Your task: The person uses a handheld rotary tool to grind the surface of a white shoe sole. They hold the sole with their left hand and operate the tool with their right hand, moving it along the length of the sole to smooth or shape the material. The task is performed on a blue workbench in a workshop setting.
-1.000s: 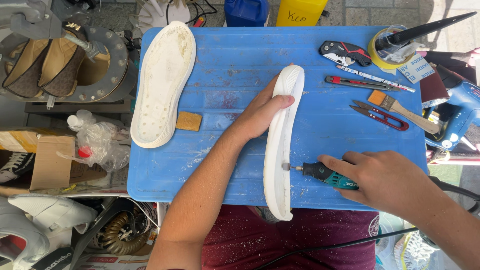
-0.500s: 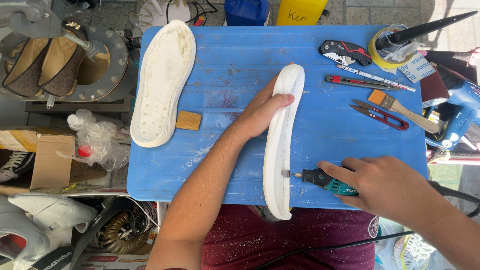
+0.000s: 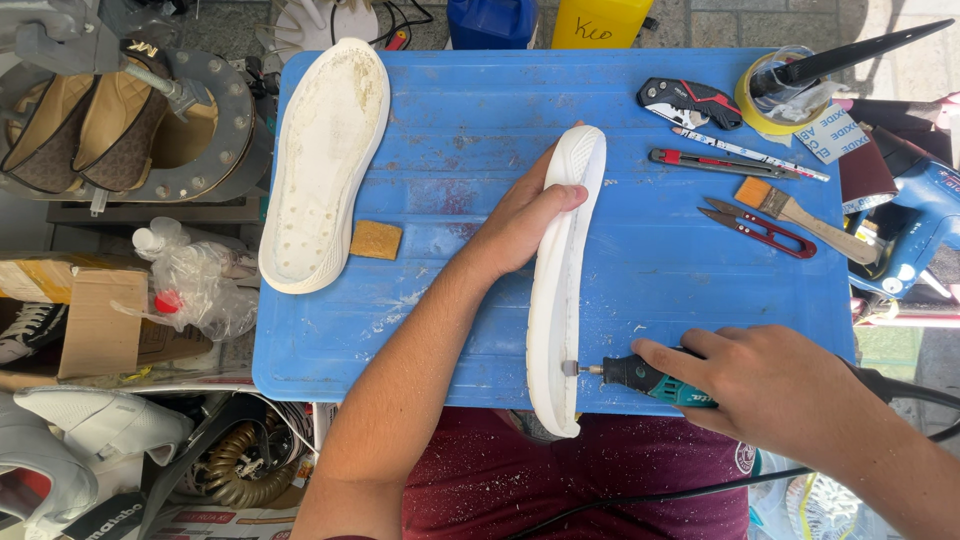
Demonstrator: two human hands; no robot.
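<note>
A white shoe sole (image 3: 560,290) stands on its edge on the blue tray (image 3: 450,110) that serves as a work board. My left hand (image 3: 525,215) grips the sole near its far end and steadies it. My right hand (image 3: 770,385) holds a small teal and black rotary tool (image 3: 645,378), whose tip touches the sole's side wall near the near end. A second white sole (image 3: 325,160) lies flat at the tray's left side, with a small tan sanding block (image 3: 376,239) beside it.
At the tray's right lie a folding knife (image 3: 690,100), a red utility knife (image 3: 715,162), a brush (image 3: 800,212), red snips (image 3: 757,228) and a tape roll (image 3: 775,105). A shoe stand with tan shoes (image 3: 80,120) is at the left.
My right hand and the rotary tool have shifted slightly toward me along the sole's side wall. The left hand has stayed in place.
</note>
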